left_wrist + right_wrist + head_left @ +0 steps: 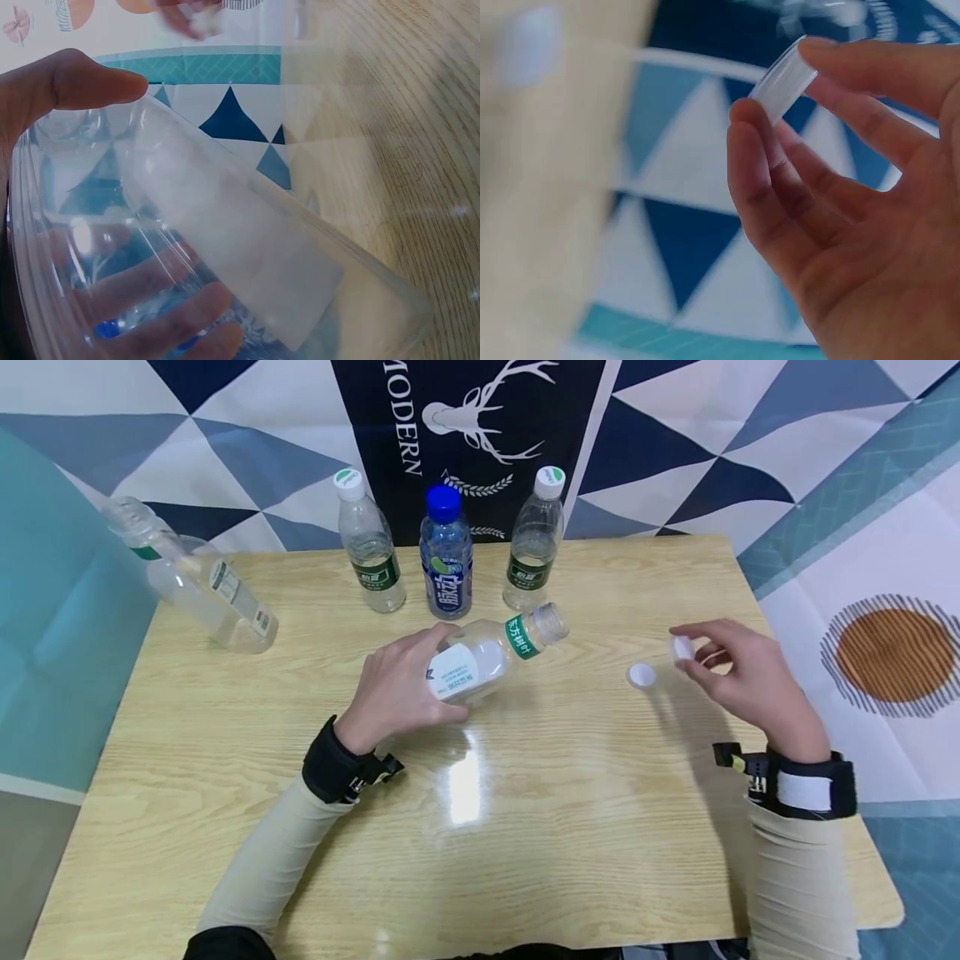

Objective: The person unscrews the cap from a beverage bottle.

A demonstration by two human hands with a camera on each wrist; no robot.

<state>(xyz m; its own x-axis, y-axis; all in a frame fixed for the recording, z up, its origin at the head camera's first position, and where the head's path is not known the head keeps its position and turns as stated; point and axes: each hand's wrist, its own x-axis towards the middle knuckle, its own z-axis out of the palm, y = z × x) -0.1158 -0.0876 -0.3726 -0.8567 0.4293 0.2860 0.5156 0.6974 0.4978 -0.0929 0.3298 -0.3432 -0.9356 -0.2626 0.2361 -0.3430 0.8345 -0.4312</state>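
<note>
The table (570,860) carries all the work, and at its far left end an uncapped clear bottle (198,589) stands well apart from the hands. Near the middle is the bottle that matters most, the held bottle (487,652), tilted over with its bare neck toward the right; whether its base touches the wood, I cannot tell. The left hand (405,685) is spread to the bottle's width, thumb on one side and fingers curled round the other, a hold low on the body that leaves neck and mouth free. Thin plastic probably gives under a hard squeeze, so a firm but light grip should serve best. The right hand (742,672) is drawn in to a narrow pinch, thumb and fingers on the rim of a white cap. Beyond the held bottle, a capped bottle (372,547), a blue-capped bottle (446,560) and another capped bottle (534,547) stand in a row, near enough that a careless swing of the neck could knock one. Smallest are the caps: the pinched cap (682,648), best handled by its edge so that its faces are free, and the loose cap (641,675), lying just beside the right hand, where a low sweep might brush it.
</note>
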